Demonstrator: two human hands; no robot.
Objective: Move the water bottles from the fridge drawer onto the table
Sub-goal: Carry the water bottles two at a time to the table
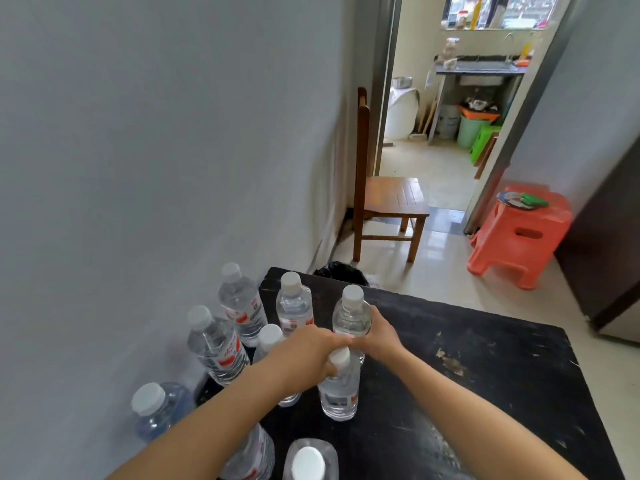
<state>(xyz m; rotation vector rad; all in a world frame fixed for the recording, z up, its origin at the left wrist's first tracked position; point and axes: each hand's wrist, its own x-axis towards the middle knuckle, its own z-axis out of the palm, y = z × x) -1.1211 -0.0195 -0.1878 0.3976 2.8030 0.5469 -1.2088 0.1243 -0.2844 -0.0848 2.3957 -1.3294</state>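
Observation:
Several clear water bottles with white caps stand on the black table [485, 375], most of them along the wall side. My right hand [379, 336] is wrapped around the body of an upright bottle [351, 315] at the far middle. My left hand [311, 355] grips the neck of a nearer bottle [339, 393] that stands on the table just below the first. Both hands nearly touch. Other bottles [239, 303] [216, 344] [294, 306] stand to the left. The fridge drawer is out of view.
A blue-tinted bottle [156, 410] stands at the near left by the grey wall. A wooden chair [388, 206] and an orange plastic stool [519, 233] stand on the floor beyond the table. A dark fridge side [609, 258] is at the right edge.

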